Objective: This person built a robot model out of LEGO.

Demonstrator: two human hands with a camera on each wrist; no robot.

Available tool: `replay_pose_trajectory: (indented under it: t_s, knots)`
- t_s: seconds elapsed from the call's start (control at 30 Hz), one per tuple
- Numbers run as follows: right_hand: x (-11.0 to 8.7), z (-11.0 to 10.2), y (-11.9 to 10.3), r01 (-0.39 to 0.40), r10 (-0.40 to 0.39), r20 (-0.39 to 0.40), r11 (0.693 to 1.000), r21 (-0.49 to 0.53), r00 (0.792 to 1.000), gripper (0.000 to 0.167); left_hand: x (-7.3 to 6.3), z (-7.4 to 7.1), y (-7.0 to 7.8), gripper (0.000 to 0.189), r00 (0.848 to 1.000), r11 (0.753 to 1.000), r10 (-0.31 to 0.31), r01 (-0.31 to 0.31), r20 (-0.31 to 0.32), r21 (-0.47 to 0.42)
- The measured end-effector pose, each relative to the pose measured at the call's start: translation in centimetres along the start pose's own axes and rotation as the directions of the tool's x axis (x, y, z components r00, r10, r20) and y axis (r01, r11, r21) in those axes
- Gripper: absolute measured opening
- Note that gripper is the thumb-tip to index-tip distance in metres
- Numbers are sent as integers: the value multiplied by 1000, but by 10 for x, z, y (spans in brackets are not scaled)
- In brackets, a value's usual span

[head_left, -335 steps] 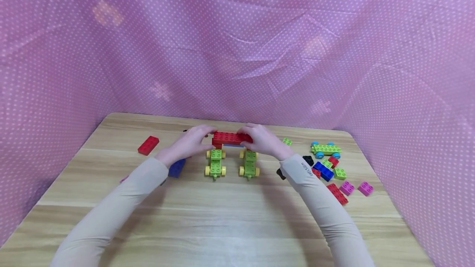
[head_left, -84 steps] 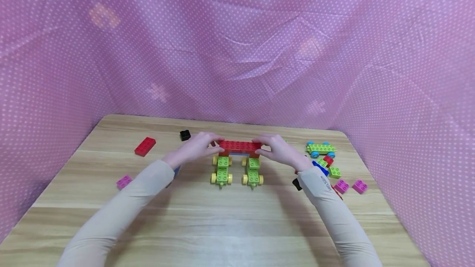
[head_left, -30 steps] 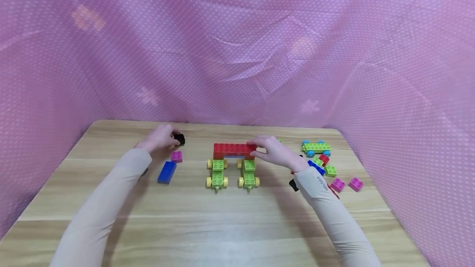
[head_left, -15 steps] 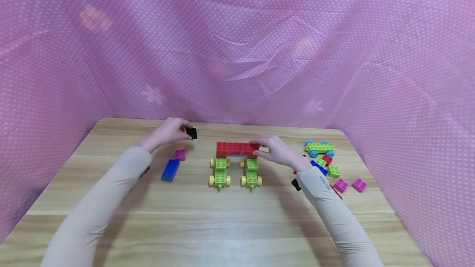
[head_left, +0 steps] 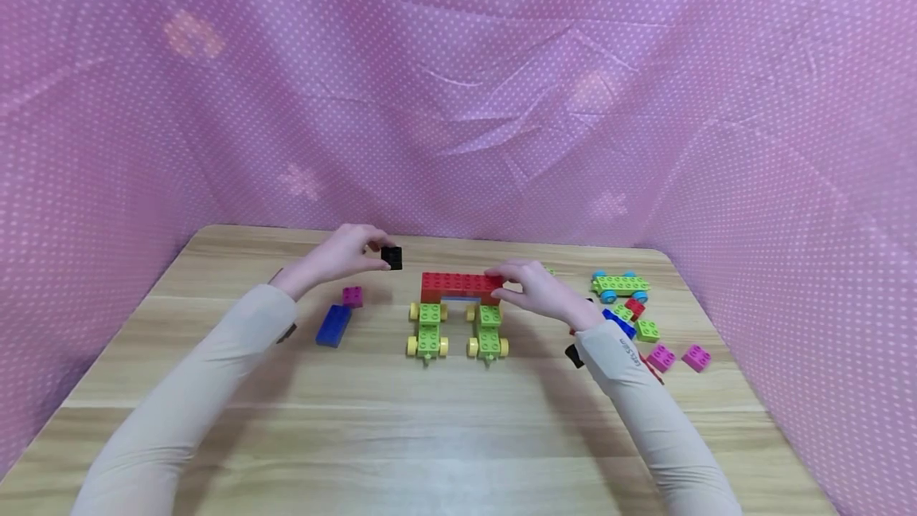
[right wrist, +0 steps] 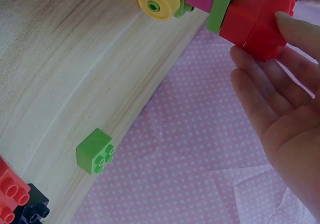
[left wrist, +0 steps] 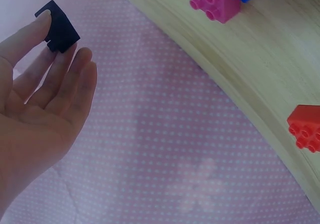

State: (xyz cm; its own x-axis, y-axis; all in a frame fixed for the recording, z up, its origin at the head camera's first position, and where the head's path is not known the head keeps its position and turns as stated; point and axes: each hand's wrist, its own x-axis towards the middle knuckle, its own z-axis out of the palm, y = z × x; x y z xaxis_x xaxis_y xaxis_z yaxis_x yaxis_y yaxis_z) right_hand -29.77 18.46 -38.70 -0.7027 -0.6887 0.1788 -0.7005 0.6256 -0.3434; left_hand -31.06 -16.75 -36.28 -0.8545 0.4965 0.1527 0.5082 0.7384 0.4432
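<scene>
Brick, black and small, its studs barely distinguishable against its dark sides; pinched between the thumb and fingertips of the left hand, the other fingers loosely curved, it is held above the far part of the table, near the left end of the red beam. The beam, glossy, with two rows of studs, spans two light-green wheeled bases with yellow wheels; a strip of blue shows beneath it. The right hand, thumb and fingers bent, grips its right end. Surface: a pale wood-grain table with rounded far corners. Left, a blue brick beside a magenta brick; right, scattered bricks and a green chassis with blue wheels. Surround: pink-purple cloth, white-dotted, creased, with pale flower motifs.
</scene>
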Motion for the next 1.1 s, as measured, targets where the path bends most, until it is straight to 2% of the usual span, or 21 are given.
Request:
replay_pose_trajectory:
  t_s: [0.23,0.53,0.8,1.1]
  knots:
    - [-1,-2,2,2,-2,-8,1000,-14,1000,36,-2,-2,14,39,1000,999,28,-28,4,-34]
    - [-1,-2,1,-11,11,0,1000,-6,1000,37,-3,2,28,38,995,995,94,-95,-11,-20]
    - [-1,0,2,-12,12,-3,1000,-12,1000,37,0,9,33,36,992,992,125,-125,-4,-26]
    - [-1,1,1,28,-28,-17,999,-25,999,36,0,13,37,35,991,991,130,-130,1,-40]
